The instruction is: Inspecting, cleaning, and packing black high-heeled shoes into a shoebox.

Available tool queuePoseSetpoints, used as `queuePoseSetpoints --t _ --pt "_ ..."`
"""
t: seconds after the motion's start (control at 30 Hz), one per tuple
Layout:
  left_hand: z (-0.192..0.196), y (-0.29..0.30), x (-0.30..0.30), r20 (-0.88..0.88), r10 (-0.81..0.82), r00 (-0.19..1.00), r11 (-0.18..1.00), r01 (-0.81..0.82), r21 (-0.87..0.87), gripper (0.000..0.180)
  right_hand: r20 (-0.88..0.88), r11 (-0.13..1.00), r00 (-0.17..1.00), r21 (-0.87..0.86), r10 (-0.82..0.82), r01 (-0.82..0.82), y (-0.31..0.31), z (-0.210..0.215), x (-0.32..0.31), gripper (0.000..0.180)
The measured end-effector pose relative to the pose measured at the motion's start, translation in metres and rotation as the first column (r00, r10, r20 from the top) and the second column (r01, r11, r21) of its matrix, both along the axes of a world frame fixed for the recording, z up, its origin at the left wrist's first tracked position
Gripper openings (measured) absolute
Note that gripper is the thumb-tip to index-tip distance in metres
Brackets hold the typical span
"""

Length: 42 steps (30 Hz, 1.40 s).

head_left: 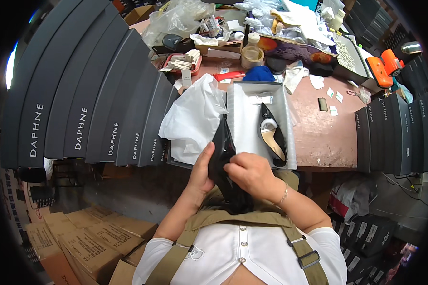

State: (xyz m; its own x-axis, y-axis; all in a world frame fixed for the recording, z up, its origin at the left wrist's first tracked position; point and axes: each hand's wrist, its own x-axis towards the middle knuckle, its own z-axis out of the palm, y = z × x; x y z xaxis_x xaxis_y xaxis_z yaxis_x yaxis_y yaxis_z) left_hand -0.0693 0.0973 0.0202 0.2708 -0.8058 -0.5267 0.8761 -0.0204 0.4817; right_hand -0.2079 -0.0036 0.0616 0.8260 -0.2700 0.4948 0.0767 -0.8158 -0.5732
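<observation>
A glossy black pointed-toe shoe (222, 147) is held up in front of my body, its toe pointing away. My left hand (202, 168) is closed around its left side, thumb along the upper. Against the right side of the shoe rests my right hand (252, 175), fingers curled in; whatever they pinch is hidden. Just beyond, a matching black shoe (272, 137) with a beige insole lies in an open shoebox (260, 84) lined with white paper. Crumpled white tissue paper (192, 118) spreads over the left part of the box.
Tall rows of dark shoeboxes (76, 95) flank the left, with more boxes (390, 135) at right. A plastic bottle (253, 42), a red tray (197, 66) and an orange tape dispenser (380, 71) stand farther back on the pinkish table (318, 147). Brown cartons (90, 242) sit lower left.
</observation>
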Motion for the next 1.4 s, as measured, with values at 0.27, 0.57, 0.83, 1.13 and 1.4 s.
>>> queuePoseSetpoints --t 0.27,0.57,0.83,1.13,1.4 --pt "-0.014 0.018 -0.016 -0.192 -0.025 0.981 1.0 0.026 0.005 0.042 0.032 0.965 0.979 0.179 -0.199 0.19 -0.012 0.007 0.01 0.016" --pt "-0.006 0.004 -0.015 -0.113 -0.18 0.977 0.98 0.168 -0.106 0.06 0.026 0.826 0.834 -0.13 -0.551 0.549 -0.11 -0.019 -0.002 0.012" --pt "-0.019 -0.015 0.003 -0.348 -0.143 0.927 0.958 0.041 -0.285 0.07 -0.029 0.772 0.771 -0.039 -0.636 0.635 -0.185 -0.046 -0.055 0.052" --pt "-0.003 -0.09 -0.029 0.678 0.003 0.735 0.98 0.132 -0.148 0.064 -0.005 -0.101 0.998 0.995 -0.059 -0.001 -0.018 -0.052 -0.099 0.052" --pt "-0.087 -0.111 -0.07 0.024 -0.424 0.905 0.883 0.408 0.231 0.038 -0.065 0.202 0.865 0.961 -0.498 0.188 -0.056 -0.006 -0.159 0.054"
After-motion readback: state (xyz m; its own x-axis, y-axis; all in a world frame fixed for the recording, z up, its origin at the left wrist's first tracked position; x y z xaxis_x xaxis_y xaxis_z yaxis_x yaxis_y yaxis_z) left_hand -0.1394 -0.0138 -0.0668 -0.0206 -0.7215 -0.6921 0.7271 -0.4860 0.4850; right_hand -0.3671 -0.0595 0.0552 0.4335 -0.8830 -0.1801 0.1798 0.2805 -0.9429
